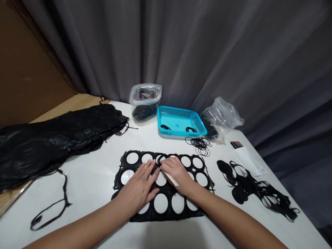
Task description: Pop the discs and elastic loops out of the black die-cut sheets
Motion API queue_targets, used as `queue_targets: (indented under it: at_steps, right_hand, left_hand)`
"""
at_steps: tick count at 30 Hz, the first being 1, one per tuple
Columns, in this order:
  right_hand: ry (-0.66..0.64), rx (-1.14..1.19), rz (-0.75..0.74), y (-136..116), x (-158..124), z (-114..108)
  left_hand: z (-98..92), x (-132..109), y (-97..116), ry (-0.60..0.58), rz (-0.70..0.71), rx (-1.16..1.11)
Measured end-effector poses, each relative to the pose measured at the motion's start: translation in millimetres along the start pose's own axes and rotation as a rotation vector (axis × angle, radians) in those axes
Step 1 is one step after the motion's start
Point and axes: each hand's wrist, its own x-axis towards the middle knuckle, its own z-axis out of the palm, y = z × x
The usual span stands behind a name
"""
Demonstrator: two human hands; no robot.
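Observation:
A black sheet (166, 217) punched with rows of large round holes lies flat on the white table, and the white top shows through the holes. My left hand (137, 190) rests on the sheet's left half, palm down with fingers spread, holding nothing. At the sheet's upper middle, my right hand (177, 174) has its fingers closed together over a hole in the top row. A thin black ring (159, 159) curves within that hole at the right fingertips, which partly hide it.
Behind the sheet stand a blue basket (181, 133) with a few black rings, a pile of loose rings (199, 144) and plastic bags (145, 103). Stacked black sheets (57, 135) lie left, a black strip (64, 186) nearer. Black cut scraps (246, 185) and white paper (249, 160) lie right.

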Motion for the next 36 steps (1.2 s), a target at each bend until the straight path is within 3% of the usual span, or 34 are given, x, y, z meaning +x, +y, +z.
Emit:
queue_targets:
  at_steps: [2,7,12,18,22,30,32,36]
  right_hand:
    - [0.052,-0.090,0.060,16,5,-7]
    - [0.422,-0.177,0.459,66,13,-40]
    - [0.472,0.034,0.591,73,6,-52]
    - [0.656,0.223,0.780,84,5,-70]
    - [0.548,0.481,0.793,68,4,-64]
    - [0.155,1.220,0.767,-19,-6,-27]
    - [0.074,1.170,0.698,-32,-12,-23]
    - [-0.032,0.785,0.492,-46,-24,-20]
  left_hand:
    - [-0.4,0,0,0.003,0.001,0.002]
    - [-1.5,0,-1,-0.003,-0.028,-0.034]
    - [-3.4,1,-2,-0.002,-0.028,-0.046]
    - [-9.2,2,-3,-0.034,-0.007,-0.032]
    - [-15.9,-4,-1,-0.015,0.004,-0.045]
    - [-25.4,-35,21,-0.013,0.031,-0.099]
    - [-25.4,-39,24,-0.018,0.047,-0.095]
    - [-24.1,-41,24,-0.024,0.045,-0.088]
